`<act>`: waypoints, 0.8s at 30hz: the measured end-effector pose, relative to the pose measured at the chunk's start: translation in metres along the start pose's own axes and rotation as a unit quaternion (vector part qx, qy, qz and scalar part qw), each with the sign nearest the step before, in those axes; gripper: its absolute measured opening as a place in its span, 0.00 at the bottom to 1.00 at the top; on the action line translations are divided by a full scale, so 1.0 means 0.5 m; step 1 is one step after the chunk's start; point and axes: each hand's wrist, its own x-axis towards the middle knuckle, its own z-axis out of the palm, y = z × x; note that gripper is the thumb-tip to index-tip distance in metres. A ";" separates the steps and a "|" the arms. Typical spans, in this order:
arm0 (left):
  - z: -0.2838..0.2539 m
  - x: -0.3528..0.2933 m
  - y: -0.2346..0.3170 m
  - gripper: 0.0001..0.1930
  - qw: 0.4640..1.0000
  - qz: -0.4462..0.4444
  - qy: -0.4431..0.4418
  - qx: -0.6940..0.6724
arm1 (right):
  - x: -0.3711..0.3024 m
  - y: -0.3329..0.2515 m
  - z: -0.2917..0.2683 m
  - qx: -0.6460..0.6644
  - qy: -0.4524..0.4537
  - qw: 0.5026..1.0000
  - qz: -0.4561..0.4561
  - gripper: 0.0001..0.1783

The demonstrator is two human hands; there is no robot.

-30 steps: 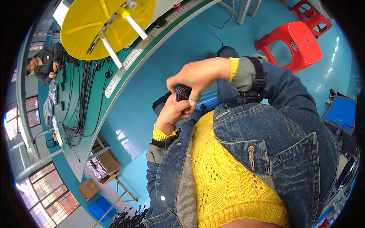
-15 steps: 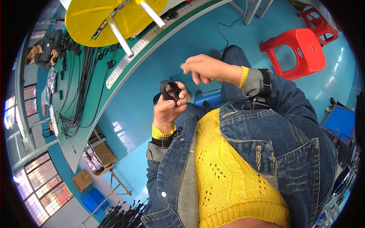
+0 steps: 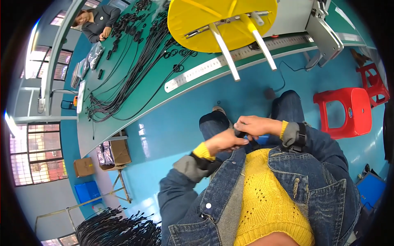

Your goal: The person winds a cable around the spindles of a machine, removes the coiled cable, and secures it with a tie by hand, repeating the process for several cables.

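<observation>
Left of the hands (image 3: 258, 126), cables (image 3: 111, 109)

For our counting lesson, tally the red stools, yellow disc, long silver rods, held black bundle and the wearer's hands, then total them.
Red stools: 2
Yellow disc: 1
Long silver rods: 2
Black bundle: 1
Left hand and right hand: 2
Total: 8

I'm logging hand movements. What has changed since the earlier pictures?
The right hand, apart half a second ago, has come back in to the left hand and the black coil. The view swung, shifting the surroundings rightward in picture. The nearer red stool and yellow disc stayed put.
</observation>
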 end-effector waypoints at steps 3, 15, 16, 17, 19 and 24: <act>-0.145 -0.142 0.081 0.12 0.966 0.178 0.174 0.075 | -0.012 0.009 -0.025 0.087 -0.084 0.992 0.039 0.22; -0.446 -0.098 0.176 0.12 0.660 0.275 0.638 0.286 | -0.033 0.087 -0.027 0.095 -0.030 0.994 0.047 0.16; -0.424 -0.067 0.183 0.12 0.679 0.275 0.607 0.307 | -0.036 0.079 -0.030 0.085 -0.030 0.994 0.053 0.14; -0.409 -0.049 0.191 0.11 0.696 0.275 0.578 0.325 | -0.040 0.073 -0.035 0.073 -0.032 0.995 0.058 0.13; -0.393 -0.027 0.203 0.11 0.686 0.254 0.585 0.351 | -0.044 0.080 -0.035 0.077 -0.029 0.995 0.051 0.13; -0.421 -0.022 0.206 0.08 0.609 0.292 0.625 0.391 | -0.053 0.085 -0.032 0.092 -0.016 0.995 0.041 0.12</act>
